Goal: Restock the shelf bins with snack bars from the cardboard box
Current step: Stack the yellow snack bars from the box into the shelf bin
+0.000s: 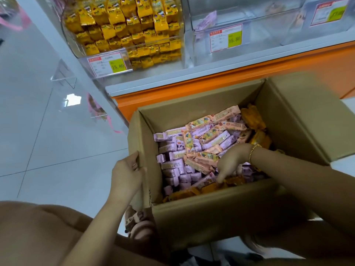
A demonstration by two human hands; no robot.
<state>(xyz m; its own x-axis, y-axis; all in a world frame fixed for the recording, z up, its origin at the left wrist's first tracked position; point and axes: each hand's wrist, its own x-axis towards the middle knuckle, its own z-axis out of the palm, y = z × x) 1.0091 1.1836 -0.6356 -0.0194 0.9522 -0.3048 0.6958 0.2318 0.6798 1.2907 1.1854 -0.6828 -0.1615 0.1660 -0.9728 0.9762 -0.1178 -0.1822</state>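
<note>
Two hands, two jobs. Your left hand [126,173] is clamped on the left wall of the cardboard box [211,200], fingers curled over the top edge and thumb outside, steadying it. Your right hand [230,162], with a gold bracelet [253,150] at the wrist, is down inside the box near its front wall. The fingers are bent into the pile where it meets some orange packets [232,182]. The fingertips are buried, so I cannot tell whether you have a bar pinched or are only rummaging.

Stock in the box:
- Purple-wrapped bars [172,166] fill the left half, most with the long axis running across the box.
- Peach-wrapped bars [207,135] lie on top toward the middle and the far wall, slanted every which way.
- More orange packets sit at the far right corner.

Beyond the box's far wall and above it:
- A clear bin [269,35] stands on the shelf, nearly bare, with a purple bar or two against its left side and a price tag [225,38] on its front.
- A yellow-packet bin [124,25], further left, looks full.

Judgement: the purple bars belong in the clear bin. It lies straight up and away from your right hand, which is nearer to both the bars and the bin, so lift with that one. Gather bars that already lie parallel, since a crossed handful may spill. Your sandal [138,223] is against the box's near left corner.
</note>
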